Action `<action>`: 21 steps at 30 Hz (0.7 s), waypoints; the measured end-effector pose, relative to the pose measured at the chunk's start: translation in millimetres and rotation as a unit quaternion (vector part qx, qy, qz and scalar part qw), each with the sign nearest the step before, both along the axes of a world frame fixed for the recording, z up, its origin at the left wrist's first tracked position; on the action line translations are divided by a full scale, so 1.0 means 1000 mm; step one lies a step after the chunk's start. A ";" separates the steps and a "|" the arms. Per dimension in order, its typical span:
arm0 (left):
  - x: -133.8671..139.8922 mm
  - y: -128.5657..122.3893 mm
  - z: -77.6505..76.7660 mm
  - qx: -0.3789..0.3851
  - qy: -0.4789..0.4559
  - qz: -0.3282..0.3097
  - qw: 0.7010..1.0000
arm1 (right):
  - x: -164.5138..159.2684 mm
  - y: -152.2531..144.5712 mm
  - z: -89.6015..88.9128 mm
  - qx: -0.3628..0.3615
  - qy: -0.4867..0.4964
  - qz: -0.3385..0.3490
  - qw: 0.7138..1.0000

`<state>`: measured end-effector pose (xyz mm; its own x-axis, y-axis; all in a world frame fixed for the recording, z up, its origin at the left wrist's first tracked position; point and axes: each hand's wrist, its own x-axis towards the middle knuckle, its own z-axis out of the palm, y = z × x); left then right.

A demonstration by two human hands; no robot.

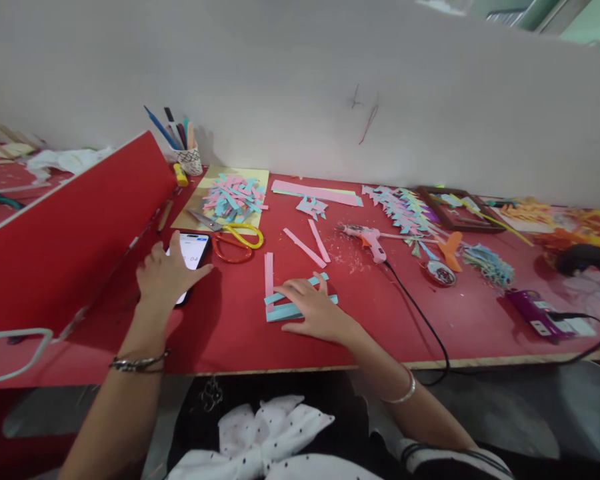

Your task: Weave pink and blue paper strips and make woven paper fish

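My left hand [166, 270] is over a smartphone [193, 250] lying on the red table, its fingers spread and partly covering the lit screen. My right hand [313, 307] rests with fingers apart on blue paper strips [283, 312] near the table's front. A pink paper strip [269, 272] stretches away from the left end of those blue ones. Two more pink strips [305, 248] lie just beyond my right hand. Scissors [233, 239] with one yellow and one red handle lie behind the phone, blades toward the left.
Cut paper pieces [235, 197] are heaped on a yellow sheet. A pink glue gun [370, 240] trails a black cord toward a purple power box [537, 313]. A red upright panel [80, 233] borders the left side; a pen cup [189, 160] stands by the wall.
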<state>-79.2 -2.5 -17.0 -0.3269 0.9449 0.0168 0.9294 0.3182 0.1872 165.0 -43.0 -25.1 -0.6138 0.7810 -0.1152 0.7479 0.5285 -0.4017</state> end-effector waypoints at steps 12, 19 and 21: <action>-0.003 0.008 -0.005 -0.006 -0.001 -0.002 1.000 | 0.001 0.000 -0.003 0.004 0.005 -0.006 1.000; 0.038 -0.028 -0.020 0.098 -0.132 -0.368 0.915 | 0.001 -0.002 -0.012 0.051 0.001 -0.020 0.999; 0.051 -0.038 -0.029 0.076 -0.142 -0.395 0.905 | 0.000 -0.002 -0.015 0.066 0.003 -0.021 0.998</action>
<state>-28.0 -40.8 -46.2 0.4373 0.8797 0.1867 0.7635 -0.4729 0.4398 165.2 -44.9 -40.2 -0.5805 0.8143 -0.0056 0.7682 0.5453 -0.3355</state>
